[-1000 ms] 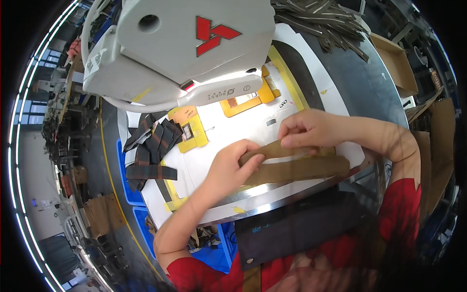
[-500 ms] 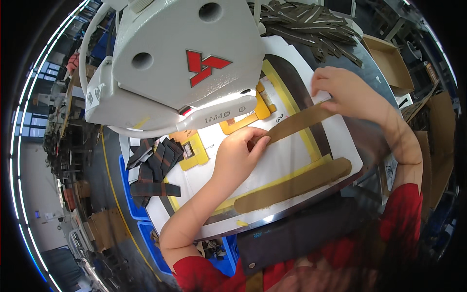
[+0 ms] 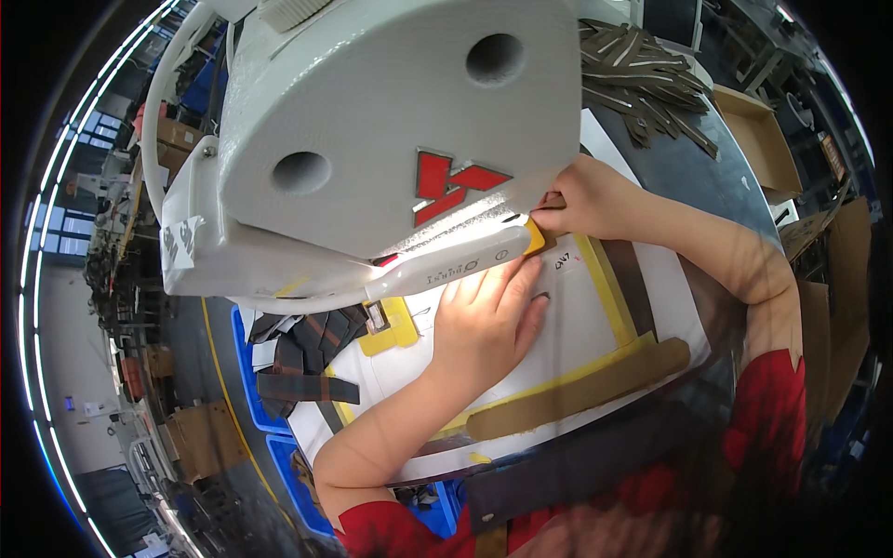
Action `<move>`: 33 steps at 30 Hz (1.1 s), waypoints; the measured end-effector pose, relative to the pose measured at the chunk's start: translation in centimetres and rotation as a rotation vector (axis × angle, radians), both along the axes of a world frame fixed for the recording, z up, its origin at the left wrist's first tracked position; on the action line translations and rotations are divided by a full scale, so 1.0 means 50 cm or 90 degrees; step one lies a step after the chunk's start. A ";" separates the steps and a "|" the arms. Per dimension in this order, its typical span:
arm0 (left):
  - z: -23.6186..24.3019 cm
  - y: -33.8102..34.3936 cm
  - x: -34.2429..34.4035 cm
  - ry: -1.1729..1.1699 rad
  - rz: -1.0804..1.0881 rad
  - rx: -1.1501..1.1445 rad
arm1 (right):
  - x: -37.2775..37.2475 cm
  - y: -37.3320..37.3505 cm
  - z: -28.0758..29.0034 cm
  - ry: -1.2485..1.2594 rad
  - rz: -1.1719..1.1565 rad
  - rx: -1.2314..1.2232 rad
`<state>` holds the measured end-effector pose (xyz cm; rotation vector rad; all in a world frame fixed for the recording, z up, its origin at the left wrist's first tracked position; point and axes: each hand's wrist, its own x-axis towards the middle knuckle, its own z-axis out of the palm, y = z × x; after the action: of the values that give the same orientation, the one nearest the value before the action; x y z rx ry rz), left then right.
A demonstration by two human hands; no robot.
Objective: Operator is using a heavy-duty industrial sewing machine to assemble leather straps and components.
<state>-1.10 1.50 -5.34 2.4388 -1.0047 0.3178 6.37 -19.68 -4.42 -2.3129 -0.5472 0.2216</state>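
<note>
Under the white head of a sewing machine (image 3: 391, 121), my left hand (image 3: 484, 330) lies with fingers stretched toward the lit lamp bar (image 3: 456, 265); the fingertips are partly hidden behind it. My right hand (image 3: 595, 200) is closed beside the machine head, pinching the end of a brown fabric strap (image 3: 553, 201). Most of that strap is hidden by the machine and my hands. Between the hands shows the edge of a yellow clamp plate (image 3: 534, 238). Beneath them lies a white work sheet (image 3: 567, 321) with yellow tape borders, and a brown strip (image 3: 581, 391) lies along its near edge.
Dark checked fabric pieces (image 3: 307, 358) are heaped at the left, near a yellow template (image 3: 391, 330). Blue bins (image 3: 251, 372) stand below the table's left edge. Olive zipper-like strips (image 3: 646, 79) lie at the back right, with an open cardboard box (image 3: 758, 139) beyond.
Both hands have moved in under the machine head, taking the strap from the near side to beside the lamp. My left hand has let go and spread its fingers. The view has shifted slightly.
</note>
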 end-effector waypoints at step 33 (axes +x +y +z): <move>0.007 -0.009 0.016 0.006 0.053 0.123 | 0.097 -0.207 0.033 -0.347 -0.236 -0.188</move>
<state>-0.29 1.02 -4.98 2.6579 -0.9715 0.2472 11.21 -30.01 -2.77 -2.7164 -0.3452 -0.5541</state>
